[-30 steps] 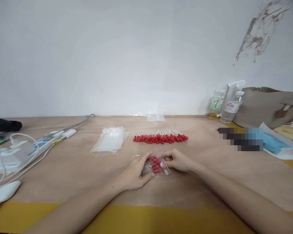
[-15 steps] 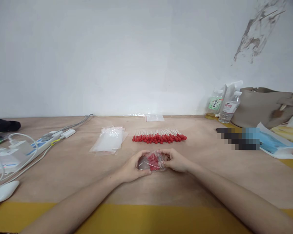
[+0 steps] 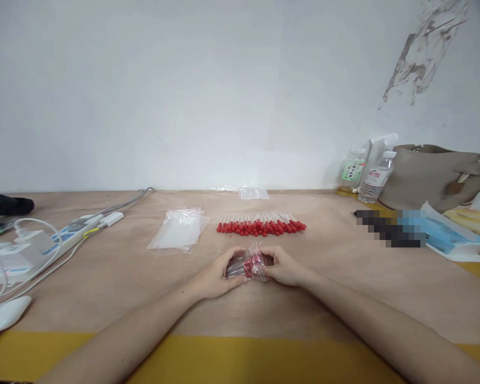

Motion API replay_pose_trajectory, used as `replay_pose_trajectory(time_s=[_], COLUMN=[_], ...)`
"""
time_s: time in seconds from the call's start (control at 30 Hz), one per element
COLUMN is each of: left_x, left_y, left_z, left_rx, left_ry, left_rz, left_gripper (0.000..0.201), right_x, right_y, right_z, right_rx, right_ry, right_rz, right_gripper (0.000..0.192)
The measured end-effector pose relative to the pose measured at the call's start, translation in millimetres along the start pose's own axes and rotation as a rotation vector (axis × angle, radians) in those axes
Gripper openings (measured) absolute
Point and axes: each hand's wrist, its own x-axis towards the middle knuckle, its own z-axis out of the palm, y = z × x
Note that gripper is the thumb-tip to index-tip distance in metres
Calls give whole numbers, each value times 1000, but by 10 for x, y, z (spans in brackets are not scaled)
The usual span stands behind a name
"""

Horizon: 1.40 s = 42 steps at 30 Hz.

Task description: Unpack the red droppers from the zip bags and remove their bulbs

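A small clear plastic bag filled with red-tipped sticks is gripped between both my hands just above the wooden table. My left hand holds its left end and my right hand pinches its right end. Behind the hands, a row of several loose red-tipped sticks lies on the table. A stack of empty clear bags rests to the left of that row.
A power strip with white cables and chargers sprawls at the left, with a white mouse near the front edge. Two bottles, a beige bag and papers stand at the right. Another small clear bag lies by the wall.
My hands have drawn closer together around the bag and lifted it slightly off the table. The bag looks more bunched than a second ago.
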Motion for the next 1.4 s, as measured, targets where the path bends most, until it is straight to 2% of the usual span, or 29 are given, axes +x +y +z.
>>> replay_pose_trajectory(time_s=[0.17,0.27,0.33,0.5,0.6,0.77,1.03,1.27,1.4], left_x=[1,-3,-4,13,23,20,25,28,28], left_y=[15,25,31,35,21,7,54,62,73], left_z=[-22,-36,-48,-60,-49,-35,-56,-64,-70], left_rx=[53,71,87,138,150,162,162,169,171], left_ry=[-8,-19,-35,-46,-46,-42,-51,-44,-56], left_rz=[-57,-69,-74,-86,-81,-52,-64,-61,-59], left_gripper=[51,52,52,52,51,51,50,50,49], right_x=[0,-44,-73,-74,-24,79,150,132,66], right_y=[33,40,30,14,94,283,435,463,414], right_z=[-197,-463,-670,-1063,-1111,-1011,-1037,-1077,-1107], right_rx=[-36,51,78,23,-219,-696,-1103,-1185,-1125], right_ry=[92,168,249,757,913,908,671,565,669], right_rz=[34,123,133,-57,-172,-261,-306,-207,-155], right_gripper=[28,35,35,34,32,20,27,34,43])
